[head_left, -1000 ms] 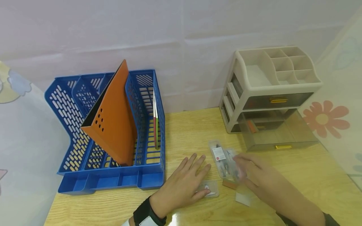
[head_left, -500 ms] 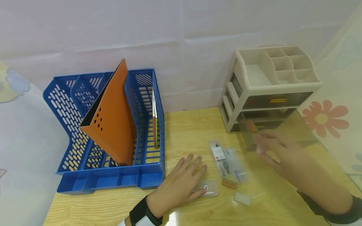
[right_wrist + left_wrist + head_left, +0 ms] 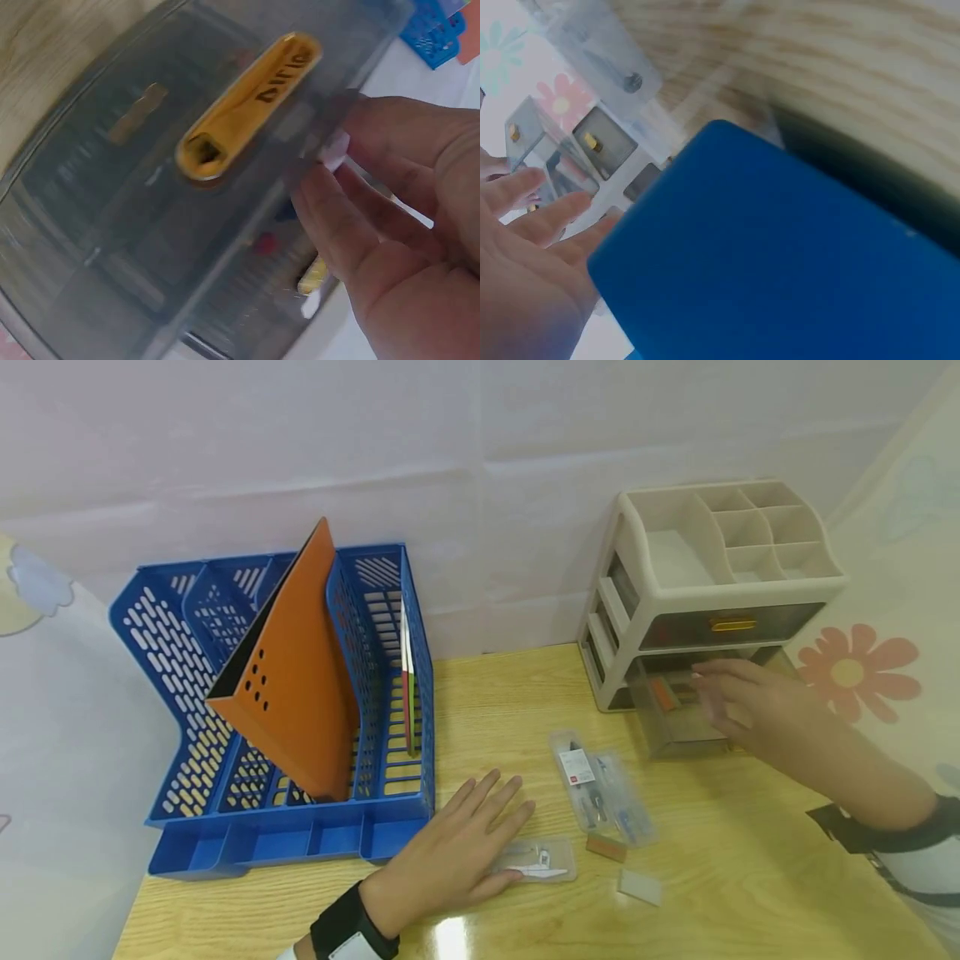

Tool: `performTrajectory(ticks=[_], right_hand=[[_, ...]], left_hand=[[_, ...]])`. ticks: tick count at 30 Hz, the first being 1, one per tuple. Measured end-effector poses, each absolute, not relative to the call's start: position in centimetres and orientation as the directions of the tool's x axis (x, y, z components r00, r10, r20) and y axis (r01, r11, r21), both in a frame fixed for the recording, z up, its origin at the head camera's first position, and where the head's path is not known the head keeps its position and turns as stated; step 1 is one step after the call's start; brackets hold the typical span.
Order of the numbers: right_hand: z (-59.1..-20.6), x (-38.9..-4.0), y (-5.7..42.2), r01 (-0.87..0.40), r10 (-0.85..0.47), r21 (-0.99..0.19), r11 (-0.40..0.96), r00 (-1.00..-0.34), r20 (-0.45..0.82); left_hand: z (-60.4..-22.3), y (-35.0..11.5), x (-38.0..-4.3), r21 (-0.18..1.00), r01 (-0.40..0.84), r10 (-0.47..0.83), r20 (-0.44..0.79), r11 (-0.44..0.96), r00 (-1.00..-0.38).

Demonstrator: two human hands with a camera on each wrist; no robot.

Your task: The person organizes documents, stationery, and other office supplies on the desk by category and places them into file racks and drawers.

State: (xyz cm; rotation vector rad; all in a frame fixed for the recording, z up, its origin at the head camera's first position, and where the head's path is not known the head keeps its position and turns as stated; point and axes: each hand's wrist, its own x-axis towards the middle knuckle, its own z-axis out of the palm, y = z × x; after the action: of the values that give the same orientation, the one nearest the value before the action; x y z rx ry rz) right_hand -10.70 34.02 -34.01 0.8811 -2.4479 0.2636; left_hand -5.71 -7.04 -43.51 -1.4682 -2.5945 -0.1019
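My right hand (image 3: 757, 706) is over the pulled-out clear drawer (image 3: 660, 735) of the cream drawer unit (image 3: 652, 597). Its thumb and fingers pinch a small pinkish-white piece (image 3: 335, 150), mostly hidden by the fingers. Inside that drawer lies an orange-red block (image 3: 663, 694). The left hand (image 3: 450, 852) rests palm down with fingers spread, its thumb beside a clear flat case (image 3: 555, 858) that holds something white. Two more clear cases, one with a white label (image 3: 576, 767) and one with bluish contents (image 3: 628, 802), lie between the hands.
A brown block (image 3: 606, 847) and a pale grey block (image 3: 640, 887) lie near the cases. At left stands a blue slotted desk rack (image 3: 292, 818) with an orange file holder (image 3: 300, 685) and thin booklets (image 3: 408, 693). A white curtain backs the table.
My right hand has moved from beside the clear cases, up and right, to over the open drawer with the small pinkish-white piece. The left hand has slid slightly left, uncovering more of its case.
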Motion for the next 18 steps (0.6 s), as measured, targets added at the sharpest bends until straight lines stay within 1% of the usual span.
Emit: performTrajectory(ticks=[4, 6, 10, 14, 17, 18], right_hand=[[-34.5, -12.0, 34.6, -0.618, -0.548, -0.002, 0.787, -0.699, 0.460], [-34.9, -12.7, 34.9, -0.628, -0.571, 0.023, 0.778, -0.691, 0.443], [-35.3, -13.7, 35.2, -0.616, -0.584, 0.048, 0.787, -0.716, 0.383], [-35.0, -13.8, 35.0, -0.513, -0.494, -0.020, 0.858, -0.836, 0.237], [-34.9, -14.0, 34.8, -0.443, -0.429, -0.098, 0.891, -0.893, 0.137], [-35.0, -14.1, 34.7, -0.434, -0.420, -0.116, 0.894, -0.899, 0.124]], left_hand=[[-43.7, -7.4, -5.6, -0.014, 0.863, 0.851, 0.175, 0.506, -0.496], [-43.7, -7.6, -5.6, -0.011, 0.863, 0.849, 0.180, 0.506, -0.496], [-43.8, -7.7, -5.6, -0.016, 0.863, 0.846, 0.203, 0.505, -0.492], [-43.9, -7.9, -5.7, -0.026, 0.863, 0.846, 0.216, 0.504, -0.487], [-43.9, -8.0, -5.7, -0.030, 0.860, 0.844, 0.212, 0.509, -0.492], [-43.9, -8.0, -5.7, -0.031, 0.859, 0.843, 0.212, 0.511, -0.494]])
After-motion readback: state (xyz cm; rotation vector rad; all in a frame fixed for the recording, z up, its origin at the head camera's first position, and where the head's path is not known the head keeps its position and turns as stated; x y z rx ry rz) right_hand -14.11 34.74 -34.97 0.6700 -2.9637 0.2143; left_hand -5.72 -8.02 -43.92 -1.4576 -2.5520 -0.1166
